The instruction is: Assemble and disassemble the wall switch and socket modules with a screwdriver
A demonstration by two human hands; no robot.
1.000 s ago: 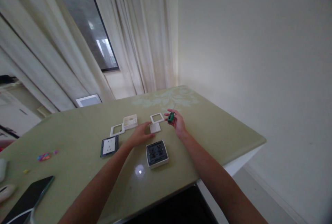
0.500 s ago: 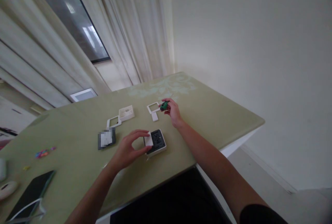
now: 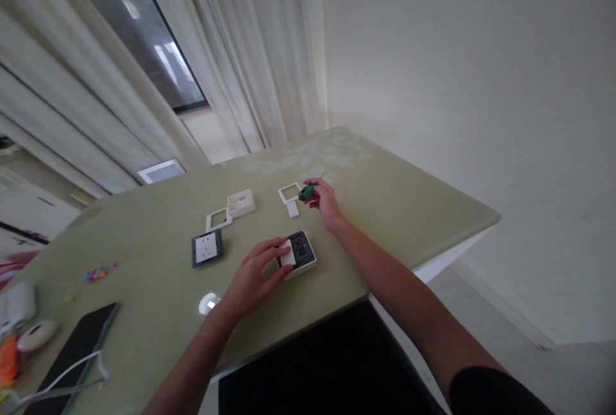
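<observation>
Head view, left hand (image 3: 251, 279) half-curled, holding white plate (image 3: 289, 257)

A hand could probably pass between white box (image 3: 241, 203) and right-hand frame (image 3: 282, 196); nearer, the left hand (image 3: 250, 280) blocks.

Both hands busy above the green table (image 3: 158, 229).
The left hand (image 3: 251, 279) holds a white cover plate (image 3: 287, 253) over one half of a dark-faced box (image 3: 303, 249), its other half exposed; the right hand (image 3: 327, 204) grips a green object (image 3: 306, 193) beside a white frame (image 3: 281, 196) and a small white piece (image 3: 292, 210). Further left lie a socket panel (image 3: 206, 247), a second frame (image 3: 208, 222), an open white box (image 3: 241, 203) and, nearer, a dark phone (image 3: 79, 351).
</observation>
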